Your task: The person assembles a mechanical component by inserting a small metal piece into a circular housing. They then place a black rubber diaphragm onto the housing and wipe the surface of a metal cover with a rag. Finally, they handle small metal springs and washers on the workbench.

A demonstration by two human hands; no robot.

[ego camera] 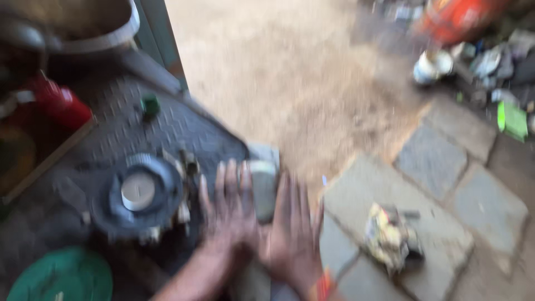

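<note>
Both hands lie side by side with fingers spread flat, gripping nothing. The left hand (pixel 228 206) rests at the 3 o'clock edge of a round dark machine part (pixel 142 195) with a pale centre cap; the right hand (pixel 292 228) is just beside it, fingertips toward a grey stone block (pixel 263 181) at 12 o'clock of the hands. The picture is blurred, so whether the fingers touch the block cannot be told.

Judging risks: the part sits near the rim of the dark patterned mat (pixel 167 128), and a sideways push from the left hand could slide it off onto the stone paving (pixel 379 189). Small fittings on the part's rim could snag fingers.

Open room lies at 12 to 1 o'clock, over bare sandy ground (pixel 278 67). At 9 o'clock a red can (pixel 58 103) and at 7 o'clock a green lid (pixel 61 276) crowd the mat; at 3 o'clock lies a crumpled rag (pixel 390 237).
</note>
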